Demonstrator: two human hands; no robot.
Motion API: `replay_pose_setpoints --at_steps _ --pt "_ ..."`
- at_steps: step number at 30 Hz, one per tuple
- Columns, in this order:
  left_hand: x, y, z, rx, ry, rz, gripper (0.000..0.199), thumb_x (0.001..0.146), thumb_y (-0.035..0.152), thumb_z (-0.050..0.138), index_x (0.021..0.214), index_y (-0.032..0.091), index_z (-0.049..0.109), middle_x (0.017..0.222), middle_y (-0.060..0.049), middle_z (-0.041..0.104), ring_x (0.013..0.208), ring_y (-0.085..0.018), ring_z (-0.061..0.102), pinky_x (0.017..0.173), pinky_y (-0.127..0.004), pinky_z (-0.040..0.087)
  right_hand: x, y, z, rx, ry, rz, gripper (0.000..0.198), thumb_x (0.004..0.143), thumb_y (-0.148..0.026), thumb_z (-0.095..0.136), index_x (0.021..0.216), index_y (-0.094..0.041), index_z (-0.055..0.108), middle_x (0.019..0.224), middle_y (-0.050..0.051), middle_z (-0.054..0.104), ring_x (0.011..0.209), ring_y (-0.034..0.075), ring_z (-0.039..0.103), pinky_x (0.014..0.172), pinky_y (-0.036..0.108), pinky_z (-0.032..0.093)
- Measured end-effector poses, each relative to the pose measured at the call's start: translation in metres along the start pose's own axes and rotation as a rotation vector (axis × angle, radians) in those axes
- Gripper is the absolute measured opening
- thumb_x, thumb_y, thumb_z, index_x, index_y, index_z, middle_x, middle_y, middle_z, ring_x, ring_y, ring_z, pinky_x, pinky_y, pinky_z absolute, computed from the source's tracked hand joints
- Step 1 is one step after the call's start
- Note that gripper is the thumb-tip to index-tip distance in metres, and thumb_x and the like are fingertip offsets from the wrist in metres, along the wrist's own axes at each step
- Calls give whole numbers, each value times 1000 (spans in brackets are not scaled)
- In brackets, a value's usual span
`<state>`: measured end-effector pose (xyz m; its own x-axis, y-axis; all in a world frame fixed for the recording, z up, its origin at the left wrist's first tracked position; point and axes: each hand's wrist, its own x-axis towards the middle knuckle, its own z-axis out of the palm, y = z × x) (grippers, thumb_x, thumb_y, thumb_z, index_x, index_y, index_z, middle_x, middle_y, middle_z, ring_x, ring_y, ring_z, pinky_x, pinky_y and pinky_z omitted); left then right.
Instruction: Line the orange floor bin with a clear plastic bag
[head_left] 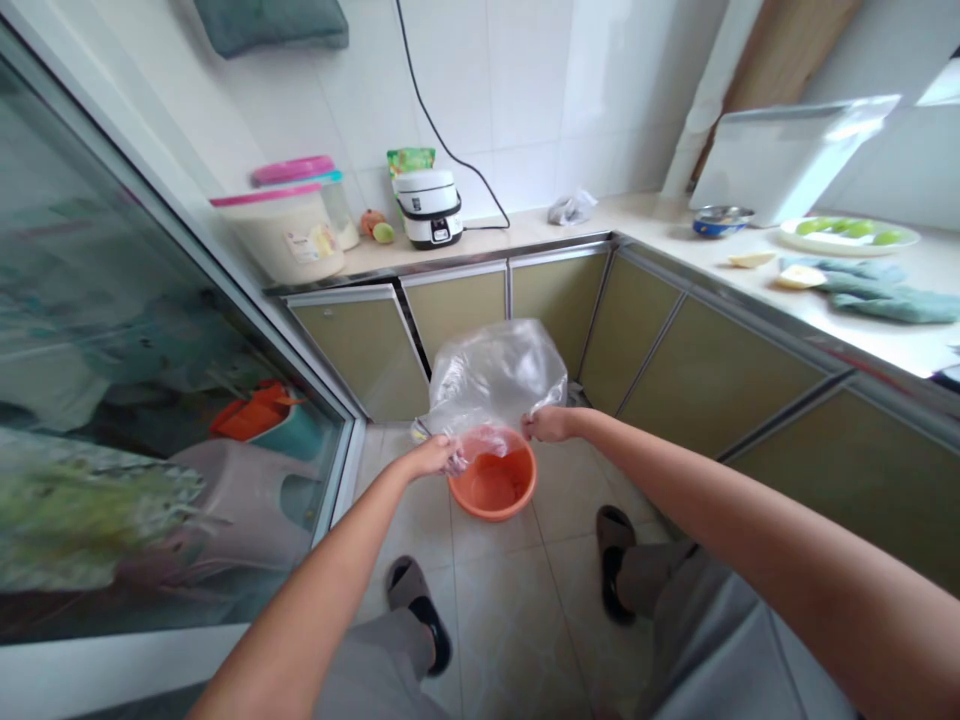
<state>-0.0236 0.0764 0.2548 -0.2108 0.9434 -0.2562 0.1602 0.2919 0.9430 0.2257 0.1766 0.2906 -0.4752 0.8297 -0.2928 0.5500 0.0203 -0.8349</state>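
A clear plastic bag (502,370) is puffed out with its edge pulled between both my hands. My left hand (435,456) grips the left side of that edge, fingers closed. On the other side, my right hand (549,424) is closed on the bag too. Below and partly behind the plastic, an orange plastic basin (491,490) stands on the tiled floor; the bag hides part of its far rim. Whether the bag touches the basin I cannot tell.
Low cabinets (457,310) close off the back and right. On the counter stand a small rice cooker (429,208), a lidded tub (281,235) and a plate (847,236) with green fruit. A glass sliding door (150,400) runs along the left.
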Motion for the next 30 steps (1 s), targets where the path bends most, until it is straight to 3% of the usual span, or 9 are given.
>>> replay_pose_setpoints --at_steps 2,5,12,15,19,23,26,28,30 --pt "15 -20 -12 -12 -32 -113 16 96 29 65 93 14 70 97 -12 74 84 -24 71 69 -36 58 12 26 -4 -67 -183 113 22 87 -22 66 66 -17 64 50 -2 49 41 9 35 37 21 24" --pt "35 -17 -38 -134 47 -144 18 88 23 62 72 17 57 78 -8 71 66 -19 66 60 -28 49 25 33 -29 45 -118 150 15 87 -28 68 76 -18 66 53 -4 48 40 7 32 36 20 21" --pt "48 27 -57 -334 202 -28 17 74 30 60 69 21 47 76 -2 65 69 -16 66 64 -27 52 32 2 -82 315 189 285 15 90 -26 63 76 -19 60 50 -6 43 36 5 24 36 20 16" --pt "41 38 -57 -441 162 -41 15 77 31 61 74 21 50 64 2 56 61 -16 64 60 -27 53 26 -3 -95 293 217 338 16 88 -20 65 73 -19 58 52 -3 49 36 6 32 36 19 20" --pt "28 48 -58 -510 60 -71 17 80 26 63 95 19 63 52 9 39 45 -12 47 52 -25 50 19 -14 -105 168 334 363 20 85 -17 68 69 -18 57 54 0 52 40 9 41 38 20 24" --pt "13 58 -56 -552 -98 -131 25 85 22 64 110 19 65 51 10 33 42 -11 41 50 -24 49 11 -31 -106 -142 472 243 12 85 -25 71 82 -16 63 65 5 58 53 15 52 46 25 36" --pt "4 63 -52 -564 -200 -185 23 90 20 61 113 20 64 53 9 36 44 -11 44 51 -24 50 -5 -46 -96 -509 636 38 35 80 -37 77 106 -16 67 98 12 67 84 23 63 66 31 50" --pt "0 64 -50 -565 -264 -218 21 93 20 59 114 19 64 54 9 37 45 -11 45 51 -25 50 -19 -57 -80 -753 792 -137 47 81 -41 76 120 -17 65 127 17 62 108 29 59 83 38 50" --pt "-2 61 -48 -573 -313 -231 21 95 20 59 116 18 64 55 8 38 45 -12 46 51 -25 50 -30 -67 -59 -925 861 -339 43 89 -39 69 125 -16 66 141 20 57 122 34 51 93 43 45"
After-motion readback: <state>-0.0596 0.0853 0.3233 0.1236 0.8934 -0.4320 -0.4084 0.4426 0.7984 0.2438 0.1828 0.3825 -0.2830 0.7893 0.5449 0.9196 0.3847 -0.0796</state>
